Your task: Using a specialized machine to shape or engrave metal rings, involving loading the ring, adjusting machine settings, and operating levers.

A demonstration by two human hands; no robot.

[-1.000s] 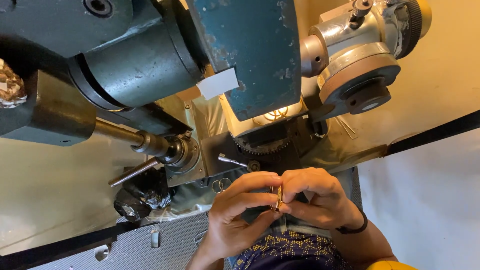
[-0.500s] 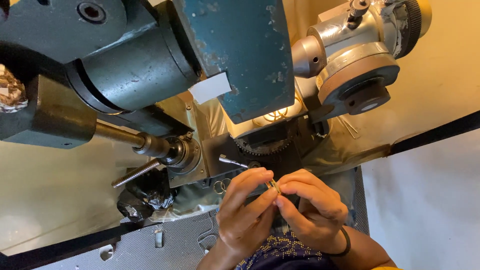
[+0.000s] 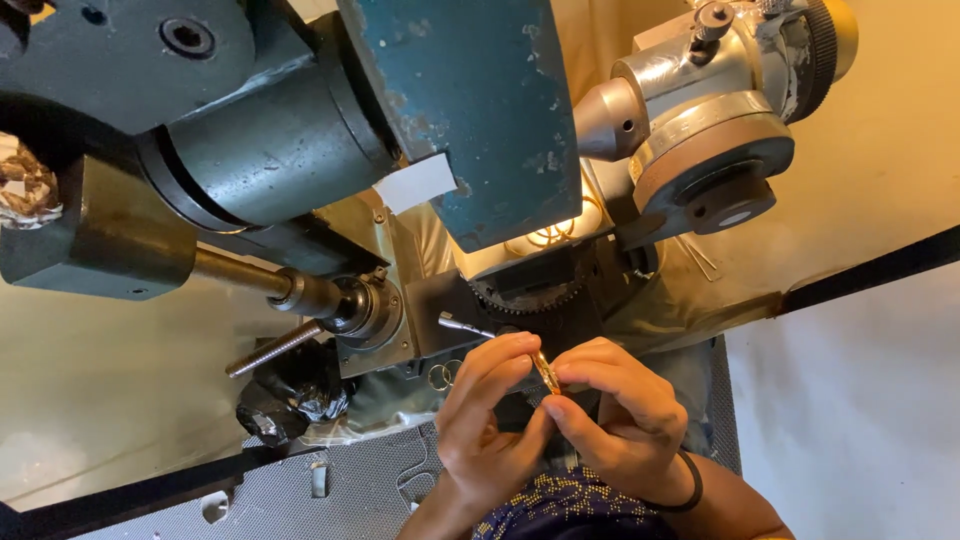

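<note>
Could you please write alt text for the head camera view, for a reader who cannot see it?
Two bare hands, left hand and right hand, pinch a small gold ring between their fingertips, seen from above beneath a large grey and teal metal machine. The right wrist wears a black band, and two more small rings lie on the machine bed nearby.

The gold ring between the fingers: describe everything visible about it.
The ring is a small, thin band, shiny gold and metallic in look. It is seen nearly edge-on, tilted, so its inner face and any pattern cannot be made out. It is pinched from both sides: fingertips of the left hand on its left, fingertips of the right hand on its right. It is held in the air just below the dark gear of the machine, touching nothing but the fingers.
</note>
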